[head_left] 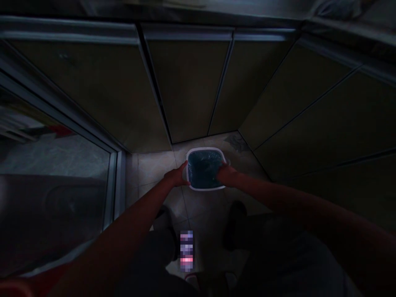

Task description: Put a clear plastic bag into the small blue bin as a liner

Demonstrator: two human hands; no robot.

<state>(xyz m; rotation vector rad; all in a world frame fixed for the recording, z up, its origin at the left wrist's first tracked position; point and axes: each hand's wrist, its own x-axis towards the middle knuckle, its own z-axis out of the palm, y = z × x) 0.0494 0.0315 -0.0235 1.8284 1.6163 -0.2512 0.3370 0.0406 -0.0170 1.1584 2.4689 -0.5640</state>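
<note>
**Dim panelled corner, white-rimmed plastic tub (205, 149) on a tiled floor (154, 173)**

Tall dark metal-framed wall panels (188, 82) meet in angled corners ahead, and a glass panel (55, 165) stands to the left. The pale floor tiles are scuffed, and the light is low.

The tub sits on the floor near the base of the panels, straight ahead of the person's dark shoes (235, 222). It is a rounded square with no clear long axis, one straight side facing the panels. Its dark blue-green contents (204, 169) are too dim to identify. The left hand (177, 175) lies open-fingered over the tub's left rim, and the right hand (227, 174) lies over its right rim. Whether either hand is actually gripping, I cannot tell. A blurred patch (186, 251) lies on the floor between the shoes.
</note>
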